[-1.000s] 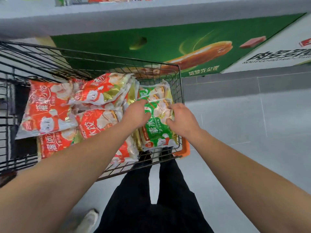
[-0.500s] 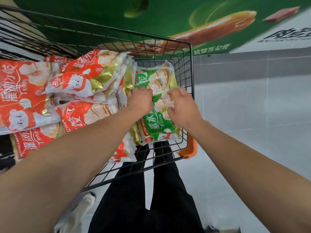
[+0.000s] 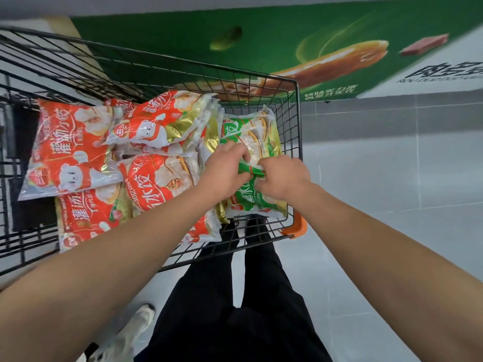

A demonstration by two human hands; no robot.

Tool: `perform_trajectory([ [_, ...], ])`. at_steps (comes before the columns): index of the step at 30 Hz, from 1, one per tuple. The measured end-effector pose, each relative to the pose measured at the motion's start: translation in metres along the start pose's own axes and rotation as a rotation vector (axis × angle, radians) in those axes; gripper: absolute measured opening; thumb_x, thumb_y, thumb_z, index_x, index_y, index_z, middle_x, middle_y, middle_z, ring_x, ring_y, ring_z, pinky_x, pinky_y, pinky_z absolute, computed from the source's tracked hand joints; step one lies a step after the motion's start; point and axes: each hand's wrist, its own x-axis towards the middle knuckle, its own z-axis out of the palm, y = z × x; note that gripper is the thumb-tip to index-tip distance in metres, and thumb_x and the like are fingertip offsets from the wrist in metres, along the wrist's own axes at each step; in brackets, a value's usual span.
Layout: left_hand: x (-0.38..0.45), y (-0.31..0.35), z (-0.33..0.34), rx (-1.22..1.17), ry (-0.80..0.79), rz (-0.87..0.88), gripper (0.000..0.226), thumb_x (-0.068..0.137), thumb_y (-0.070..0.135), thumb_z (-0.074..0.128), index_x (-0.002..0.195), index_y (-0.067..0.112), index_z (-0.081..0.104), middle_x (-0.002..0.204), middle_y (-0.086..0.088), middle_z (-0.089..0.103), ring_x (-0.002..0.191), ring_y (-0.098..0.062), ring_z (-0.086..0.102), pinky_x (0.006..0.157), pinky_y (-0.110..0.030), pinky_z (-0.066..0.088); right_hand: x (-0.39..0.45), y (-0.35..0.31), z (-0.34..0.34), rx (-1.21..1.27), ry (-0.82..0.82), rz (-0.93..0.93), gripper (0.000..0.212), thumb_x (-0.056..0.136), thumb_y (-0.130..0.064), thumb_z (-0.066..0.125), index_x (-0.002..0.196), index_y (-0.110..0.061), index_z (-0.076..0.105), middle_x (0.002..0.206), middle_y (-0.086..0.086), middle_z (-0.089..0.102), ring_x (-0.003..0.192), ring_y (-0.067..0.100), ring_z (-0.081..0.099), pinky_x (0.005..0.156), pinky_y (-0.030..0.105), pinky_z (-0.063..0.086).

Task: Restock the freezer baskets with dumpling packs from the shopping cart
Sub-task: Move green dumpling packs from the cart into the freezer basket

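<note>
While both hands bunch its wrapper for lifting, green dumpling pack (image 3: 251, 194) lies at right end of shopping cart (image 3: 298, 118); left hand (image 3: 224, 165), right hand (image 3: 283, 176) fingers pinching film. Red packs (image 3: 75, 147) stacked left.

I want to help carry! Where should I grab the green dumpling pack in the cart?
Probably by its two long side edges, reaching down from above. The green dumpling pack lies flat on top at the cart's right end, with its sides free. The left hand and right hand already pinch it mid-pack, bunching the slippery film.
</note>
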Motion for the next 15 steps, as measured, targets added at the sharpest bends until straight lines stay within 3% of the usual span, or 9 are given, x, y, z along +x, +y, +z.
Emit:
perform_trajectory([
  [4,-0.011,0.016,-0.019,-0.203,0.134,-0.161,0.067,0.08,0.021,0.079,0.138,0.018,0.045,0.141,-0.006,0.042,0.126,-0.018,0.044,0.102,-0.025,0.033,-0.024,0.018,-0.01,0.39,0.057,0.181,0.021,0.079,-0.039,0.068,0.088,-0.021,0.062,0.076,-0.003,0.059,0.083,0.026,0.062,0.065,0.029,0.044],
  [7,-0.021,0.031,-0.029,-0.361,0.169,-0.287,0.079,0.083,0.029,0.077,0.149,0.019,0.034,0.15,-0.004,0.04,0.131,-0.023,0.046,0.111,-0.041,0.04,-0.051,0.036,-0.024,0.751,0.185,0.28,0.021,0.078,-0.035,0.075,0.089,-0.017,0.07,0.083,0.0,0.07,0.083,0.024,0.065,0.072,0.033,0.051],
  [11,-0.03,0.054,-0.028,-0.619,0.086,-0.497,0.078,0.091,0.044,0.066,0.153,0.016,0.028,0.154,-0.007,0.039,0.134,-0.029,0.045,0.112,-0.046,0.038,-0.092,0.065,-0.036,1.361,0.299,0.349,0.021,0.08,-0.018,0.079,0.099,-0.01,0.073,0.094,0.006,0.077,0.088,0.026,0.074,0.088,0.049,0.058],
  [15,-0.027,0.103,-0.019,-0.995,-0.066,-0.643,0.055,0.101,0.036,0.054,0.148,0.013,0.038,0.14,-0.003,0.049,0.124,-0.027,0.051,0.102,-0.041,0.042,-0.13,0.1,-0.047,1.687,0.371,0.339,0.016,0.085,-0.007,0.072,0.1,-0.009,0.069,0.098,0.011,0.076,0.093,0.03,0.073,0.087,0.048,0.058],
])
